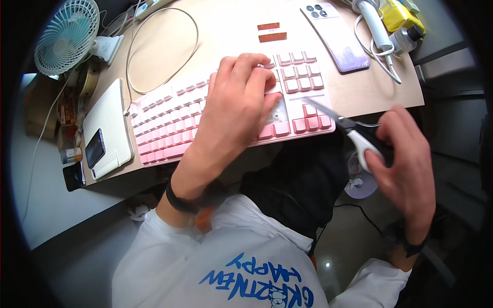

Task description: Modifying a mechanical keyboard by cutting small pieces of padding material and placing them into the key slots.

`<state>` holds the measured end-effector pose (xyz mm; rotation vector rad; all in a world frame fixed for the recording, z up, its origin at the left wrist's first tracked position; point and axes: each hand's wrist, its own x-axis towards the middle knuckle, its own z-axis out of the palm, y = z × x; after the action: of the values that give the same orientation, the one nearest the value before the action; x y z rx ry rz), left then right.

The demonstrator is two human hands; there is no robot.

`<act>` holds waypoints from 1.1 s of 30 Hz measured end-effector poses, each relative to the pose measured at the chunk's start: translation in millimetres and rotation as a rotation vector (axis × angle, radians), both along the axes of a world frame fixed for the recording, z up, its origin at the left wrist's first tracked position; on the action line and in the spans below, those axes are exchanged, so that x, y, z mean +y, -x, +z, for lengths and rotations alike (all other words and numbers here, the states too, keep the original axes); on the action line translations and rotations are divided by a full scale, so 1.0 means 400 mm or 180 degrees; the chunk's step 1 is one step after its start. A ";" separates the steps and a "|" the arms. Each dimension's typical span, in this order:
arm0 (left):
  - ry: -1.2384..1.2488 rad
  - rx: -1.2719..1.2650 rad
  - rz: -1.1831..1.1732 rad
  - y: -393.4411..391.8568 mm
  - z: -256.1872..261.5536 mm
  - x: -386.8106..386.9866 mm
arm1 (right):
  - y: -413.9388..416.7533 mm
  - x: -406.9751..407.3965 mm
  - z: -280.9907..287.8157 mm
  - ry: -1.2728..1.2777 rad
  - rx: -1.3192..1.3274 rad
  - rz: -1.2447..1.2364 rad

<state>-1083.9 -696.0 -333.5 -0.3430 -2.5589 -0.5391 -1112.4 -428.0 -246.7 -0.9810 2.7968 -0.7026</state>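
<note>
A pink and white keyboard (179, 150) lies along the desk's front edge. Over its right-centre part rests my left hand (240, 96), fingers curled down at the keys; what its fingertips touch is hidden. Beside the thumb a bare patch of the keyboard shows without keycaps. My right hand (404, 161) holds scissors (341, 121) with black and white handles, right of the keyboard. The blades look closed and point toward the keyboard's number-pad side, above the arrow keys. Two reddish-brown strips (272, 37) lie on the desk behind the keyboard.
A phone (341, 42) lies at the back right, near a white cabled device (373, 25) and a clear bottle (402, 40). At the left are a white case (109, 115), a dark phone (95, 148) and a small fan (67, 36). A looped cable (161, 10) lies behind the keyboard.
</note>
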 end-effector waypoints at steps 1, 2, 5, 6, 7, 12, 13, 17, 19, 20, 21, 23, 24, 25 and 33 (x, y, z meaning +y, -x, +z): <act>-0.0019 0.0030 -0.0042 0.002 -0.001 -0.002 | -0.005 -0.016 0.006 -0.0180 -0.0041 0.0142; -0.0032 0.0060 -0.0063 0.005 -0.002 -0.002 | -0.009 -0.030 0.000 -0.0248 0.0006 0.0172; -0.0060 0.0143 -0.0098 0.009 -0.004 -0.005 | -0.010 -0.055 -0.011 -0.0411 0.0052 0.0210; -0.0067 0.0159 -0.0105 0.009 -0.005 -0.005 | -0.010 -0.061 -0.011 -0.0459 0.0053 0.0213; -0.0073 0.0174 -0.0105 0.008 -0.008 -0.005 | -0.010 -0.067 -0.012 -0.0465 0.0096 0.0235; -0.0073 0.0189 -0.0085 0.006 -0.012 -0.007 | -0.026 -0.095 -0.023 -0.0515 0.0357 0.0146; -0.0068 0.0181 -0.0083 0.005 -0.012 -0.008 | -0.029 -0.103 -0.018 -0.0576 0.0388 0.0128; -0.0111 0.0172 -0.0073 0.006 -0.008 -0.007 | -0.043 -0.134 -0.002 -0.0797 0.0578 0.0085; -0.0132 0.0192 -0.0086 0.007 -0.010 -0.010 | -0.048 -0.141 -0.006 -0.0901 0.0635 0.0056; -0.0167 0.0185 -0.0087 0.008 -0.011 -0.010 | -0.053 -0.143 -0.010 -0.0956 0.0625 0.0029; -0.0197 0.0175 -0.0080 0.008 -0.014 -0.010 | -0.057 -0.145 -0.014 -0.1005 0.0612 0.0010; -0.0284 0.0125 -0.0062 0.008 -0.020 -0.010 | -0.060 -0.137 -0.019 -0.1088 0.0668 0.0115; -0.0341 0.0081 -0.0056 0.008 -0.024 -0.008 | -0.063 -0.133 -0.022 -0.1131 0.0690 0.0162; -0.0398 0.0037 -0.0050 0.008 -0.026 -0.008 | -0.071 -0.133 -0.031 -0.1074 0.0702 0.0128; -0.0302 0.0060 -0.0041 0.006 -0.014 -0.011 | -0.138 -0.142 -0.105 -0.0596 0.0503 -0.0268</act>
<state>-1086.2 -700.4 -339.0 -0.3296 -2.5046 -0.6566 -1057.2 -484.8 -288.6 -0.9268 2.9878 -0.3765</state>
